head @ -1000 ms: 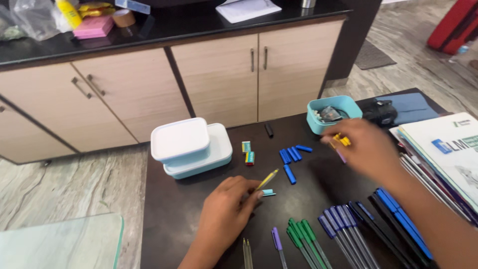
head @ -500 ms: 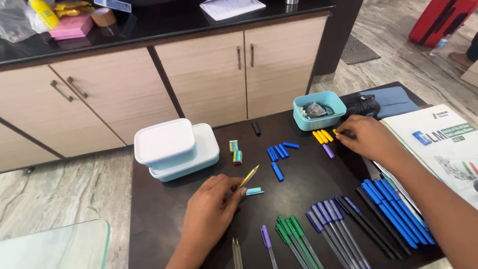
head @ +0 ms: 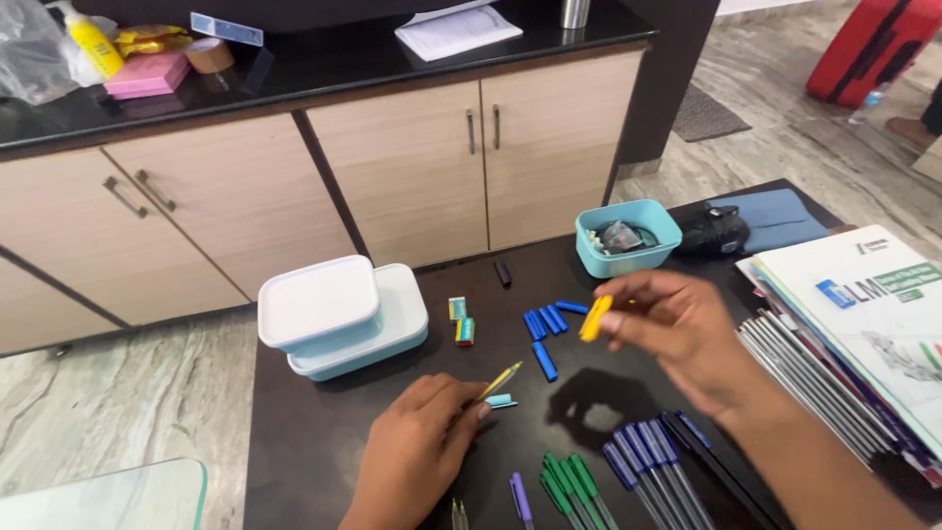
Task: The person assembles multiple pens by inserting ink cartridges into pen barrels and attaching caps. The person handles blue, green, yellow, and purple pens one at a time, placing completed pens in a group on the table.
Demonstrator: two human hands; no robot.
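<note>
Right hand (head: pixel 677 329) now lifted, yellow cap (head: pixel 595 319) pinched.

Bright even light, soft shadows, sharp

A person leans over the dark table (head: pixel 324 432), both bare forearms reaching in from the near edge. The left hand (head: pixel 417 447) rests palm-down low on the table, fingers curled, pinching a thin yellow pen (head: pixel 498 381) that angles up and away. The right hand (head: pixel 677 329) is raised above the table's middle, wrist bent, thumb and fingertips closed around a small yellow cap (head: pixel 595 318).
</note>
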